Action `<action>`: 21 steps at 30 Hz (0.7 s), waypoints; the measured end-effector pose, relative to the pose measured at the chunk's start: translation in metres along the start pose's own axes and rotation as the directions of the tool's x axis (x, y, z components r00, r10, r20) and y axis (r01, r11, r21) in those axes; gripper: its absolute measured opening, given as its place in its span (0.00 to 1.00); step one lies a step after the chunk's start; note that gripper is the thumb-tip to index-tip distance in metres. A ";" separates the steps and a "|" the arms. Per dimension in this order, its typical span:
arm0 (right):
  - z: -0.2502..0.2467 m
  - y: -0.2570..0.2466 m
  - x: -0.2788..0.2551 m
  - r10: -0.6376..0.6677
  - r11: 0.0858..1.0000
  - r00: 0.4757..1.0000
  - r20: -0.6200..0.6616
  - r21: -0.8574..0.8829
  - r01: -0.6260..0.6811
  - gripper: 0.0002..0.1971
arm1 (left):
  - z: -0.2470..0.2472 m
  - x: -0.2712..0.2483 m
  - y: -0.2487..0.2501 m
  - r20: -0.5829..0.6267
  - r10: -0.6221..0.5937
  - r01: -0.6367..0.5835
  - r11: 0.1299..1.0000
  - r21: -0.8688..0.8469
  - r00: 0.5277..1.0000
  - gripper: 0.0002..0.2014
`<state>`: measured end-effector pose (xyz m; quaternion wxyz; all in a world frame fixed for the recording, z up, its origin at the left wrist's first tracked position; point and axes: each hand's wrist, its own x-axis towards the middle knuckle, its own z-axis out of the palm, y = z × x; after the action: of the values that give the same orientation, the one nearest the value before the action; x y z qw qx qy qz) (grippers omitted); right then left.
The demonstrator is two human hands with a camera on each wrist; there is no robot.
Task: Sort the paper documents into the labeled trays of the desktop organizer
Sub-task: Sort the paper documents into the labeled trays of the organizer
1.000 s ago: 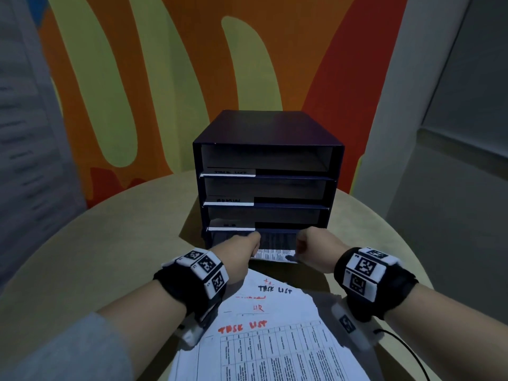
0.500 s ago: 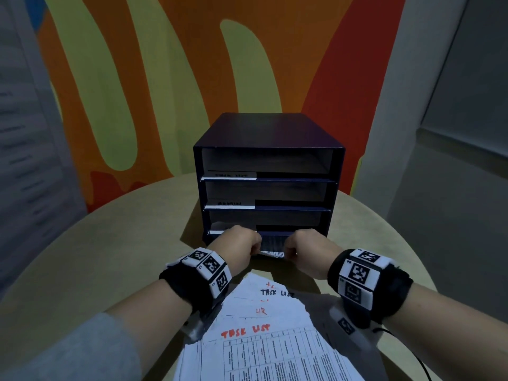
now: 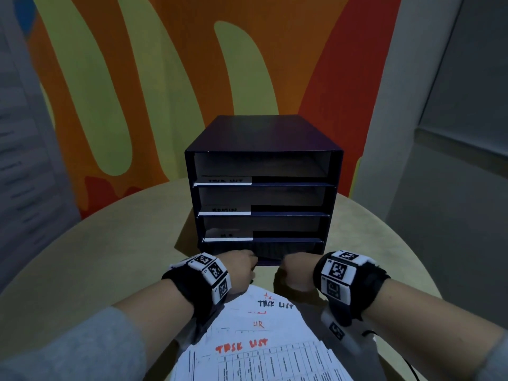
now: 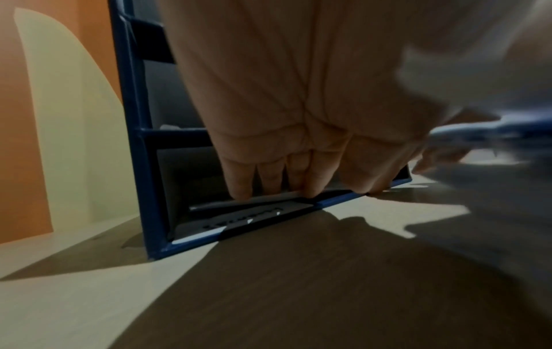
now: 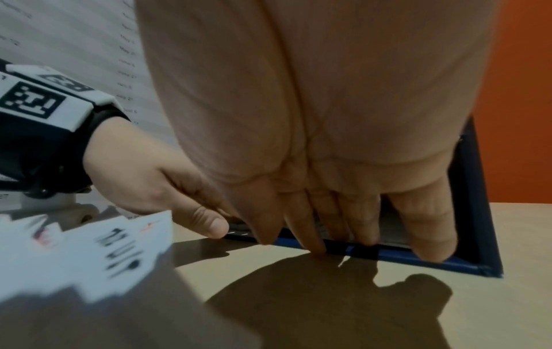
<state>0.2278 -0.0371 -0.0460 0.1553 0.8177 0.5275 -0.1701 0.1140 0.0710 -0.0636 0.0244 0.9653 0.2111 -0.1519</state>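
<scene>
Lower centre of the head view: your left hand (image 3: pixel 238 266), fingers straight, presses the sheet (image 4: pixel 262 197) home. It stuck out a second ago; now it's inside the organizer's (image 3: pixel 264 188) bottom tray. Your right hand (image 3: pixel 295 272), also flat-fingered, pushes alongside. The pile (image 3: pixel 261 350) below still awaits sorting.

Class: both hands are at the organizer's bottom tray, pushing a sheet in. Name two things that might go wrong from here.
1. The sheet lies tilted under the left hand's fingers; pushed unevenly, it may crumple or jam.
2. The left wrist hovers over the loose stack; pulling back may scatter it.
</scene>
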 end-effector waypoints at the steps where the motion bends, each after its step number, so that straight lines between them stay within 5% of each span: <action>1: -0.002 0.002 0.003 0.005 1.000 1.000 0.027 0.004 -0.005 0.17 | -0.001 0.002 0.000 0.020 0.007 -0.008 1.000 0.004 1.000 0.19; 12: -0.010 0.026 0.021 -0.019 1.000 0.999 0.043 0.021 0.018 0.18 | 0.004 0.035 -0.005 -0.039 -0.129 0.124 0.987 -0.102 0.991 0.26; 21: -0.013 0.033 0.026 -0.049 0.997 0.997 0.068 -0.057 0.053 0.17 | -0.005 0.043 0.010 0.106 -0.258 0.266 0.961 -0.069 0.960 0.40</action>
<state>0.2696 -0.0233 -0.0435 0.1923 0.7931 0.5474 -0.1854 0.1569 0.0793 -0.0715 0.0541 0.9185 0.3420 -0.1911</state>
